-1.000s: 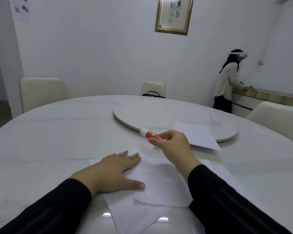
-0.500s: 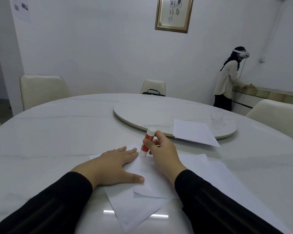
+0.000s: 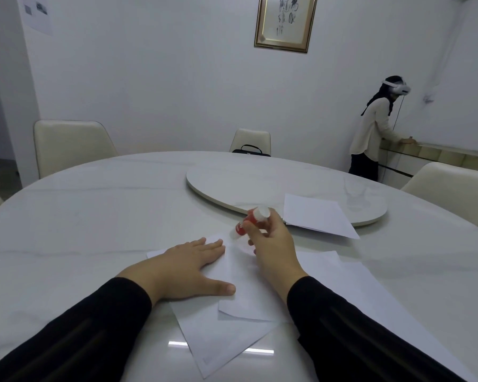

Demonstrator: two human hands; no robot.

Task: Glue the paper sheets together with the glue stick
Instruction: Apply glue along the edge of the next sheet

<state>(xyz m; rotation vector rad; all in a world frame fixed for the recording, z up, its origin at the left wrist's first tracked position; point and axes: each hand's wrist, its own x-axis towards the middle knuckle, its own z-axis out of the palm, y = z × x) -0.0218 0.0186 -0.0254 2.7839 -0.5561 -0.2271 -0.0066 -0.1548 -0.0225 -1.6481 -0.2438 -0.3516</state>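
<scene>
Since half a second ago, the glue stick [image 3: 249, 222] has tipped from nearly upright to a slant, its white end now raised toward the turntable and its lower end aimed down at the paper. The right hand [image 3: 271, 244] grips it, fingers and thumb curled round the red barrel; whether the lower tip touches the sheet cannot be told through the blur. White marks show on the red label, but no word can be read.

The left hand [image 3: 188, 268] lies flat with fingers straight and thumb spread, pressing the top sheet [image 3: 243, 288] of paper onto the round white table [image 3: 94, 216]. That sheet overlaps a larger sheet [image 3: 221, 340] lying askew beneath it, one corner pointing toward the person, and another sheet [image 3: 351, 279] spreads out to the right under the right forearm. Both forearms wear black sleeves.

Beyond the glue stick sits the marble turntable [image 3: 260, 183] in the middle of the table, and a separate folded sheet [image 3: 315, 216] rests half on its near right rim, half hanging over the tabletop.

Behind the table — on the white wall — hangs a gold-framed calligraphy [image 3: 284, 20] with brush characters in black, too slanted to read. A printed notice [image 3: 38, 12] is stuck to the wall at far left, its print too small to make out. On the chair [image 3: 250, 140] at the table's far side rests a black bag [image 3: 250, 150], closed. Cream chairs stand at the table's left and right. A second person [image 3: 375, 128] in a white headset stands at a counter to the table's right.
</scene>
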